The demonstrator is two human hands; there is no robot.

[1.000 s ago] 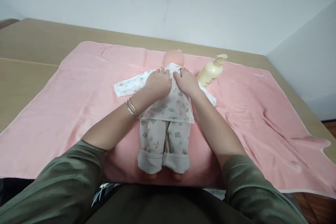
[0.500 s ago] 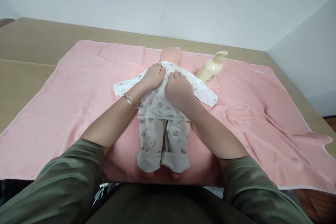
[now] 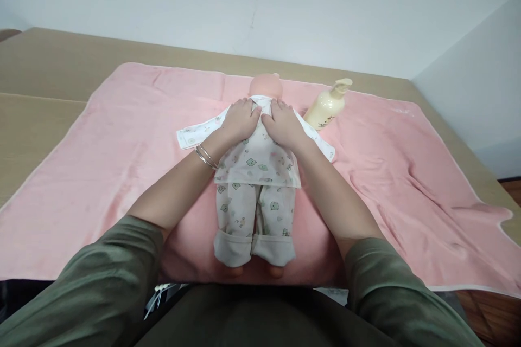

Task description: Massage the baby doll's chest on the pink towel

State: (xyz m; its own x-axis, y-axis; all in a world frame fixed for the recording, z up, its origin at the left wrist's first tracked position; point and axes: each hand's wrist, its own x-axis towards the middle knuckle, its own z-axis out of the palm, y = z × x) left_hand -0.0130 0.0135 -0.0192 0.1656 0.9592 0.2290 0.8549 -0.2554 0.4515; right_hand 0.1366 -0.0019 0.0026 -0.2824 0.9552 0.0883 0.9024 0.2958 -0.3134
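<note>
A baby doll lies face down, its head away from me. It wears a white printed top with long sleeves spread to the sides and matching trousers with turned-up cuffs. Flat on the left of its upper back rests my left hand, fingers stretched toward the shoulder. My right hand lies the same way on the right of the upper back. Both thumbs point inward, with a narrow gap between them. Neither hand grips anything.
A cream pump bottle lies tilted beside the doll's right-hand sleeve. Underneath is a pink blanket, wrinkled at the right, spread over a wooden table. A white wall stands behind the table.
My right hand has shifted outward and up from the middle of the back, and its curled fingers have straightened. My left hand has stayed nearly in place.
</note>
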